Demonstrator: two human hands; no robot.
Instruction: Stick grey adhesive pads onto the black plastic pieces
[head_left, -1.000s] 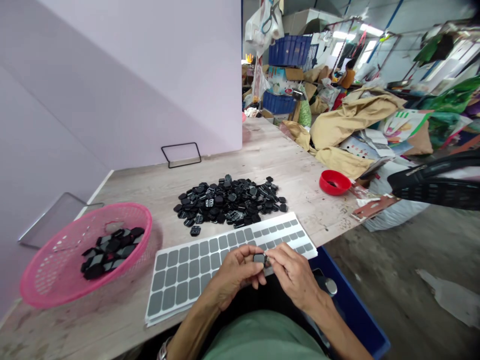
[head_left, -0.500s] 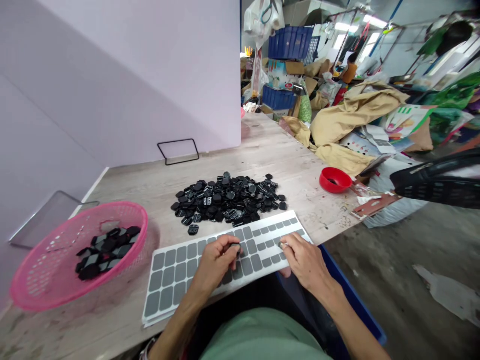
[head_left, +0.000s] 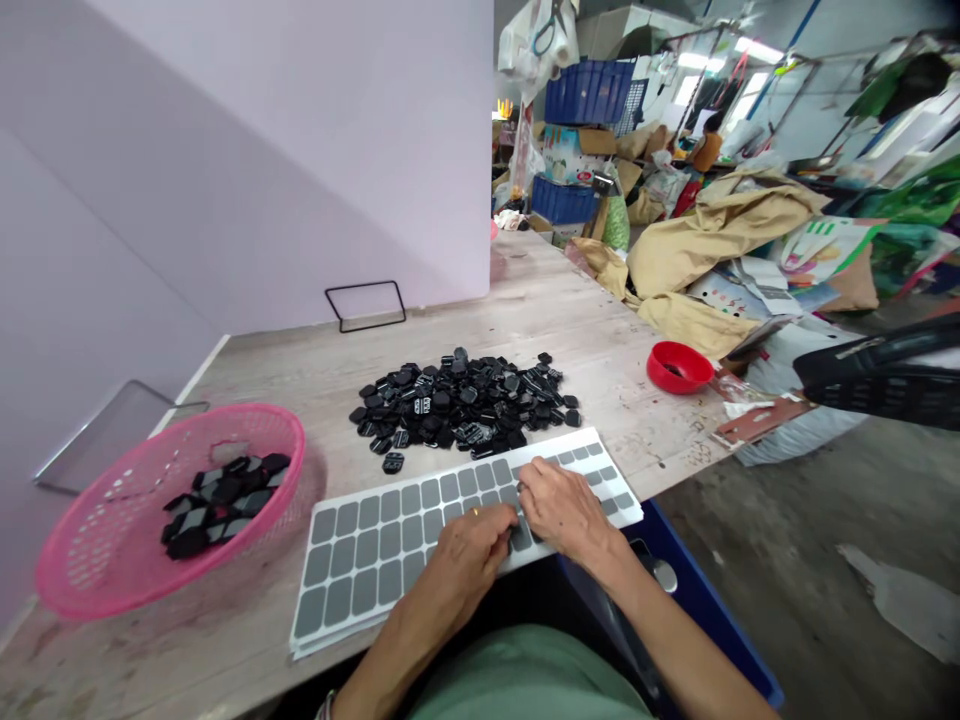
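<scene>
My left hand [head_left: 471,545] rests on the near edge of a white sheet of grey stickers [head_left: 375,545], its fingers curled round a small dark piece that barely shows at the fingertips. My right hand [head_left: 561,508] lies beside it, touching it, with fingertips bent down and pinched on the sheet's grey stickers near the right end. What those fingertips hold is hidden. A heap of small black plastic pieces [head_left: 461,400] lies just beyond the sheet. At the left stands a pink basket [head_left: 112,540] holding several black pieces with grey faces.
A red bowl [head_left: 679,367] sits near the table's right edge. A black wire stand [head_left: 366,305] stands by the lilac wall [head_left: 262,150]. A blue crate [head_left: 697,610] is below the table at my right. Bags, boxes and blue crates [head_left: 589,95] crowd the room beyond.
My hands were together at the table edge on a small piece, then parted over the sheet. Now they have met again on the sheet's right part, the right hand having moved left.
</scene>
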